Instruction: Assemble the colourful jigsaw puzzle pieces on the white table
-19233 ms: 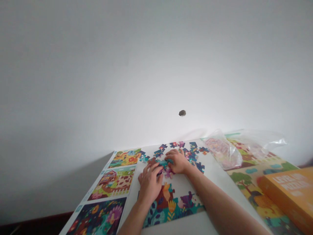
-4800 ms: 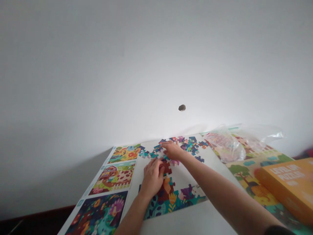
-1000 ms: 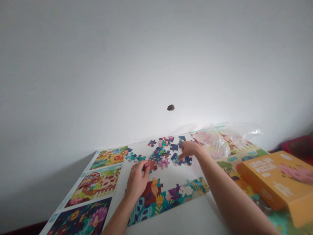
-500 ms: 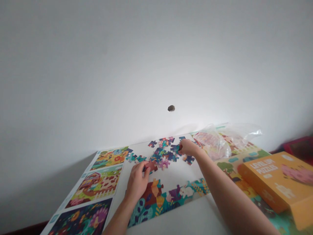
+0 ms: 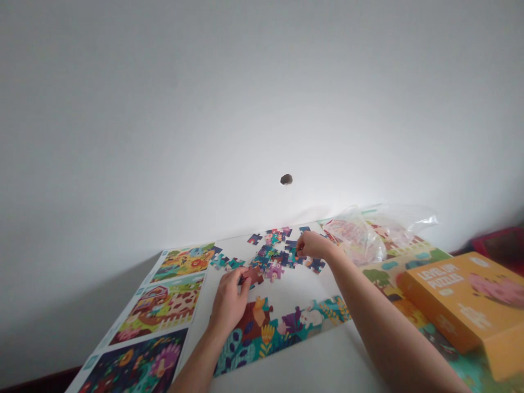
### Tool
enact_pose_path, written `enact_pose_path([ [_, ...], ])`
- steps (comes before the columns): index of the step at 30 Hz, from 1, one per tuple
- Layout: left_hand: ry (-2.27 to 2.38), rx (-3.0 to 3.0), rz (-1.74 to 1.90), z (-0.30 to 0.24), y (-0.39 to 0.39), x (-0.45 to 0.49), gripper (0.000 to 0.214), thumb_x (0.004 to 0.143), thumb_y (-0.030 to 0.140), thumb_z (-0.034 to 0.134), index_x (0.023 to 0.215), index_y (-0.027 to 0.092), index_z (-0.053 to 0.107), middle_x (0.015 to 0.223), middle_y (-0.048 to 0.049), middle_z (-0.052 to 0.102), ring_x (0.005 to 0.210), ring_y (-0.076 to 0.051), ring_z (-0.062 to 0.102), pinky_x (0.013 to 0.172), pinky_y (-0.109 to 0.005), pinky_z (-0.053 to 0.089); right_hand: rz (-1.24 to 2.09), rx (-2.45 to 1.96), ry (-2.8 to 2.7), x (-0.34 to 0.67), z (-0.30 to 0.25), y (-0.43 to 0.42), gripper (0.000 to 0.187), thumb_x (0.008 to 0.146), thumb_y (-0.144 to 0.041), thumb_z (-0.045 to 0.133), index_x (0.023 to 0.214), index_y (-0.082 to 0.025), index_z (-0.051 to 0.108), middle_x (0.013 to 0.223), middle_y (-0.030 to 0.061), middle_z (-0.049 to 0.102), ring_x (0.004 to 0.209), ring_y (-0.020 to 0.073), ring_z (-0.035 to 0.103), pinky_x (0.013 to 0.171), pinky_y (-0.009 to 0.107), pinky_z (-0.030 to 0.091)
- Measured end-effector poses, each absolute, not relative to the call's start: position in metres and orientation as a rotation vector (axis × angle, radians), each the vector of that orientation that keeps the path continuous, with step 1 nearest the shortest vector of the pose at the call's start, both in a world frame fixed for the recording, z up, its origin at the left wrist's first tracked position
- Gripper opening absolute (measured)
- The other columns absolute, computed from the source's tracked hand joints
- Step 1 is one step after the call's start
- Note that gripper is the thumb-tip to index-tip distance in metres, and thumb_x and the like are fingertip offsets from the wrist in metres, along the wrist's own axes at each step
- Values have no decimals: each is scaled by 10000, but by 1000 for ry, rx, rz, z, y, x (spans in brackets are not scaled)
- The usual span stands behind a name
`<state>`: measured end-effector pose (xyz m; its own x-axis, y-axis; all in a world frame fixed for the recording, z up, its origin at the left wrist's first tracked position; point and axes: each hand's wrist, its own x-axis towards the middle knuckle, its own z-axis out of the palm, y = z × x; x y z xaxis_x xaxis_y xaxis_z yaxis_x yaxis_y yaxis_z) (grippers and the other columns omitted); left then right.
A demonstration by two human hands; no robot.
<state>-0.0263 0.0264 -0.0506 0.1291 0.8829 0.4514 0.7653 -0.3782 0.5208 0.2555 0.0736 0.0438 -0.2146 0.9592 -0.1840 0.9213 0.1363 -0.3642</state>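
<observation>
My left hand (image 5: 229, 299) has its thumb and fingers closed at the edge of a brown puzzle piece (image 5: 256, 275), low over the white board. My right hand (image 5: 314, 244) reaches to the far side, its fingers pinched at a dark teal puzzle piece (image 5: 291, 247); the fingers partly hide what they grip. Between the hands lies a heap of loose puzzle pieces (image 5: 268, 256), dark blue, teal and purple. Nearer to me is a joined strip of puzzle (image 5: 266, 341) showing a fox, a white rabbit and plants.
Printed picture sheets (image 5: 161, 305) run down the left side. On the right stand an orange puzzle box (image 5: 458, 295) and, behind it, clear plastic bags (image 5: 360, 240) holding pieces. A white wall (image 5: 262, 109) with a small hole rises directly behind the board.
My right hand has shifted slightly left, and the teal pieces by its fingertips lie a little differently. My left hand stays almost in place at the brown piece.
</observation>
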Motion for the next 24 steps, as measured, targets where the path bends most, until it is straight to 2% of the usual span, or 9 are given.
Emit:
enact_pose_path([
  [4,1655,2229,1088,-50,26,-26,242,884,323,471,1023,192,619,1062,-87,676,1038,-248,608,938,-410,484,732,-1845,-2334,249,50,70,195,714,-181,725,899,-198,785,806,23,750,725,141,670,539,161,411],
  [8,1650,2226,1106,-49,26,-26,243,882,326,471,1023,197,621,1063,-86,677,1045,-245,612,939,-407,488,775,-1836,-2359,246,53,66,187,702,-174,740,883,-185,787,814,37,751,732,145,676,537,155,416],
  [24,1660,2228,1090,-47,25,-25,248,880,327,475,1017,191,630,1054,-89,686,1028,-246,620,933,-409,492,765,-1895,-2419,247,50,66,173,679,-186,773,850,-163,787,771,62,752,731,169,693,555,174,442],
])
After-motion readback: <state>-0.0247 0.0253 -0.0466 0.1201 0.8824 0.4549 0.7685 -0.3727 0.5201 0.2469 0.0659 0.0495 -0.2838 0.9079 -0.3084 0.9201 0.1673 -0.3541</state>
